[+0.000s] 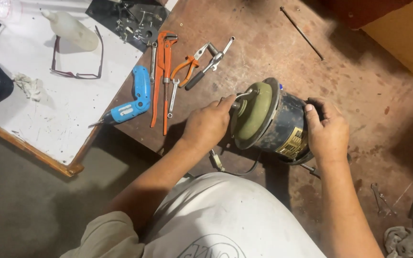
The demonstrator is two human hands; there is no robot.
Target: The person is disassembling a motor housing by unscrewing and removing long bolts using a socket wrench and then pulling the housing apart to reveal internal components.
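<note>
We've got the motor (276,122) lying on its side mid-bench, toward the near edge. Our left hand (208,125) is closed on the shaft end at its green cover (254,114); our right hand (327,131) wraps the black rear housing. Orange wrench (162,71), pliers (190,64) and blue screwdriver (132,102) lie near the bench's left edge.

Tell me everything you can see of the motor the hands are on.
The motor is a squat cylinder lying on its side on the worn brown bench. Its body is dark, scuffed metal with a yellowish label plate; the end facing left is a dull green cap with a grey rim and a short shaft at the centre. The left hand grips at that shaft end, the right hand clasps the rear. A dark cable runs out beneath it.
</note>
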